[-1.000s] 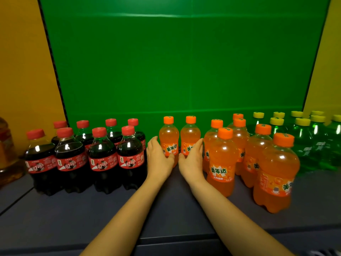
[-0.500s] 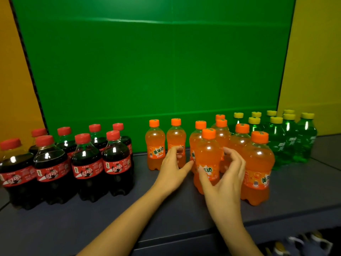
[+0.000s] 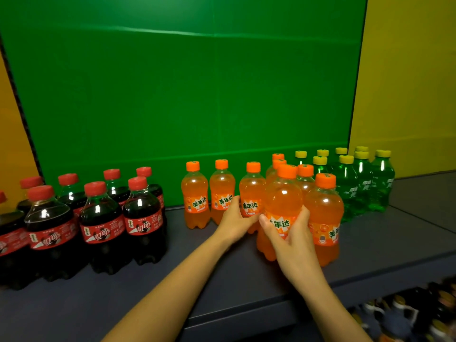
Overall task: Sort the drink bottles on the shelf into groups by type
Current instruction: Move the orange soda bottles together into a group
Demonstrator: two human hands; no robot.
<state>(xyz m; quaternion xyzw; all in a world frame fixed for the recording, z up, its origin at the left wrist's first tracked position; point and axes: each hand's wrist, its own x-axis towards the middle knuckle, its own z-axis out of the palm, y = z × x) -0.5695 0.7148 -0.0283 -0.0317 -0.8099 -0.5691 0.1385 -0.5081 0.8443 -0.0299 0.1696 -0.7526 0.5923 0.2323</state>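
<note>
1. Drink bottles [image 3: 222, 191] stand upright on the shelf [image 3: 197, 275] in three groups. Cola bottles [image 3: 103, 218] are at the left, orange bottles [image 3: 195, 201] in the middle and green bottles [image 3: 380, 183] at the right.
2. The right hand [image 3: 293, 245] has its fingers [image 3: 304, 215] clamped round the front orange bottle [image 3: 283, 193], thumb on the label.
3. The left hand [image 3: 234, 223] lies against the lower part of a neighbouring orange bottle [image 3: 251, 191]. Whether it grips cannot be told.
4. A green backdrop [image 3: 172, 95] rises behind.
</note>
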